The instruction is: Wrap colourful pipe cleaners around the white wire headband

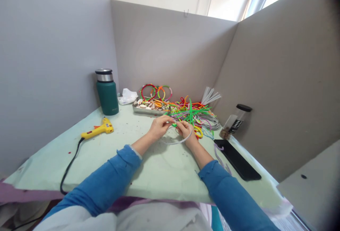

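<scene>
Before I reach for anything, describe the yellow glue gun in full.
The glue gun has a yellow, plastic-looking body with an orange trigger and small labels too small to read. It lies on its side on the pale green table cover, nearer the person than the green flask and left of the left hand. A black cord leaves its handle end and curves toward the near edge. Neither hand touches it; whether it is hot can't be told.

A pale green-covered table [159, 174] bears a teal flask [107, 96], white tissues [128, 96], a yellow glue gun [98, 129], a metal tray [150, 111], tangled pipe cleaners [191, 112], a black-lidded jar [236, 122] and a flat black slab [237, 159]
</scene>
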The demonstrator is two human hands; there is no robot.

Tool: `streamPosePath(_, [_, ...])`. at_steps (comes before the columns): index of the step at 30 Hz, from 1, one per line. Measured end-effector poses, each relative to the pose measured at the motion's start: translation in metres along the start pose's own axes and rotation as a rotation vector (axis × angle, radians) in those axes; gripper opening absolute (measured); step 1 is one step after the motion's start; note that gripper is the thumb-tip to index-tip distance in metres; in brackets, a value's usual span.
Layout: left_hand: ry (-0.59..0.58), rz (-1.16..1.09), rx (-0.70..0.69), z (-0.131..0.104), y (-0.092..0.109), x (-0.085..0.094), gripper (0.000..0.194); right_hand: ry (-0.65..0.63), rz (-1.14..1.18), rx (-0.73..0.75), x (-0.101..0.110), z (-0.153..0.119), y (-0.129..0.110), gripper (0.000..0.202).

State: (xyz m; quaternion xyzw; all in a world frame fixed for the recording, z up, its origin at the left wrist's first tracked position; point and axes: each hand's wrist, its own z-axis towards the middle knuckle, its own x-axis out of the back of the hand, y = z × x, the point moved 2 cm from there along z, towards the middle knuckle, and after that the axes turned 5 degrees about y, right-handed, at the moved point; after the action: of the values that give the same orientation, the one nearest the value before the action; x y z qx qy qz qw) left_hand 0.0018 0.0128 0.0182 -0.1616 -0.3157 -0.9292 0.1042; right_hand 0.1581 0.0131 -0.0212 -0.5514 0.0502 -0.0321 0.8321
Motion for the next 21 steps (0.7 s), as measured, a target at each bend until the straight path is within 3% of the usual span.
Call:
streamPosePath(4, [-0.073, -0.073, -0.017, 0.000, -0.003, -0.002, 0.022, -0.019, 0.043, -0.020, -0.001, -0.001, -0.004, 0.030])
streamPosePath(12, [-0.208, -0.235, 0.197, 0.000, -0.023, -0.007, 0.027, -0.068, 0.099, -0.067, -0.002, -0.003, -0.006, 0.030])
streamPosePath(17, [-0.159, -0.171, 0.117, 0.000, -0.024, -0.008, 0.019, -0.087, 0.213, -0.119, -0.001, -0.002, -0.001, 0.029])
streamPosePath(21, [-0.179, -0.163, 0.062, -0.002, -0.016, -0.006, 0.026, -0.085, 0.298, -0.170, -0.002, -0.002, -0.003, 0.028])
